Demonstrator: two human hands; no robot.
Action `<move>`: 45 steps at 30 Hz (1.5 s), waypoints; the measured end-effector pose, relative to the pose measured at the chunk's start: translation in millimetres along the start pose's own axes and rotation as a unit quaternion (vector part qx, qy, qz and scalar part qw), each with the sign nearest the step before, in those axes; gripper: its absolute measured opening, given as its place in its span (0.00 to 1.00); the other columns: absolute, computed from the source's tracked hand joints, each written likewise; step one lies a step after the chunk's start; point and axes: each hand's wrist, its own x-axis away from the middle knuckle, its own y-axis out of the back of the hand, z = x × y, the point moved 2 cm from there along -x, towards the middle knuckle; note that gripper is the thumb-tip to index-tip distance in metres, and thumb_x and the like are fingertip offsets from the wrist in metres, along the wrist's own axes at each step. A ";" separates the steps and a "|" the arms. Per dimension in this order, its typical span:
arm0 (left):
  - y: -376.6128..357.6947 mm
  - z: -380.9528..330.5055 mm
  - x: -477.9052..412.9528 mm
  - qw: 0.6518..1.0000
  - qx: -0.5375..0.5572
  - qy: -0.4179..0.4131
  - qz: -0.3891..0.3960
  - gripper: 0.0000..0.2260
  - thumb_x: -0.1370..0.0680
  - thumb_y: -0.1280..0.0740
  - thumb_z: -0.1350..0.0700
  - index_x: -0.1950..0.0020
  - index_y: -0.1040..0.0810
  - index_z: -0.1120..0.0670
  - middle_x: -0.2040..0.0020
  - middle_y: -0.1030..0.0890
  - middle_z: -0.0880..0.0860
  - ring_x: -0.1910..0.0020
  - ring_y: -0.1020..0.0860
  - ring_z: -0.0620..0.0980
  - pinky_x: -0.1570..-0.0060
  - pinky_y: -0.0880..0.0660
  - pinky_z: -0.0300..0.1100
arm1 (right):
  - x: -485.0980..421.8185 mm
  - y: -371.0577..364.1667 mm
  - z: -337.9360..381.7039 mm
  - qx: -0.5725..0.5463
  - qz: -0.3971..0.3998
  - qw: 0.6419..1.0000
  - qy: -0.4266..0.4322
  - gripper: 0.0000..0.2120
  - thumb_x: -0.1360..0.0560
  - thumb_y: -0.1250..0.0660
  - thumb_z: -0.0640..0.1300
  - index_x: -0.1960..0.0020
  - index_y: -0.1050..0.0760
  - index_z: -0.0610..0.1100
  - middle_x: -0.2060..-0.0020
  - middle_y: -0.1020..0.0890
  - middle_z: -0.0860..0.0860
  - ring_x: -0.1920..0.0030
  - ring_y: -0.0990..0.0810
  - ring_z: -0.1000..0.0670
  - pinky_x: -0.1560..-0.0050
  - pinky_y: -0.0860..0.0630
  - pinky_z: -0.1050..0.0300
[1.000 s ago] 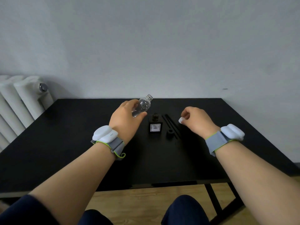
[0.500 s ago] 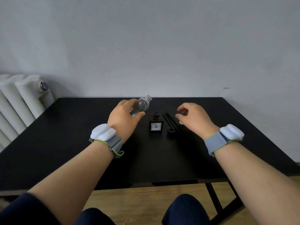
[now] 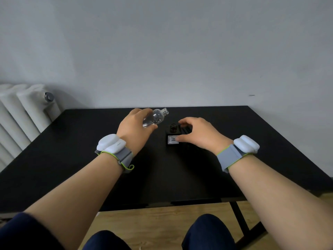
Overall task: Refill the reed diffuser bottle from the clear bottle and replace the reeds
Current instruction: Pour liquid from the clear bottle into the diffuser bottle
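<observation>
Right hand [image 3: 200, 134] has moved to the diffuser bottle [image 3: 172, 138], spread wide; left hand [image 3: 135, 129] grips the clear bottle [image 3: 155, 117].

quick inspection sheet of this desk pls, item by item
surface: black table, matte top
job's things: clear bottle uncapped, tilted with its mouth to the right; diffuser bottle upright with open neck; black reeds lying right of it, partly hidden
clutter: nothing seen
grippers: left hand grips the clear bottle; right hand cupped at the diffuser bottle, fingers curved, grip unclear
cables: nothing seen
surroundings: white radiator at left, grey wall, wood floor
</observation>
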 end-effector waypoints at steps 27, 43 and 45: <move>-1.6 -1.5 1.7 0.994 -0.085 -0.048 0.044 0.20 0.28 0.29 0.54 0.37 0.24 0.50 0.41 0.23 0.51 0.45 0.24 0.53 0.48 0.30 0.41 | -3.6 -7.1 0.2 -0.011 0.003 1.000 0.011 0.26 0.30 0.28 0.58 0.35 0.26 0.53 0.41 0.20 0.55 0.38 0.24 0.51 0.34 0.30 0.45; -2.2 -3.6 -0.2 0.988 -0.124 -0.076 0.056 0.20 0.28 0.29 0.55 0.37 0.25 0.51 0.41 0.23 0.52 0.44 0.24 0.56 0.45 0.28 0.46 | -0.6 -4.1 3.9 -0.005 0.006 1.000 0.007 0.25 0.30 0.28 0.58 0.35 0.26 0.53 0.40 0.20 0.55 0.38 0.24 0.51 0.34 0.31 0.45; -2.1 -4.2 -0.6 0.988 -0.125 -0.076 0.058 0.20 0.28 0.29 0.55 0.36 0.25 0.51 0.41 0.23 0.52 0.44 0.25 0.56 0.44 0.28 0.46 | -0.4 -3.6 4.4 -0.006 0.006 1.000 0.007 0.25 0.30 0.28 0.57 0.35 0.26 0.53 0.40 0.20 0.55 0.38 0.24 0.51 0.34 0.31 0.45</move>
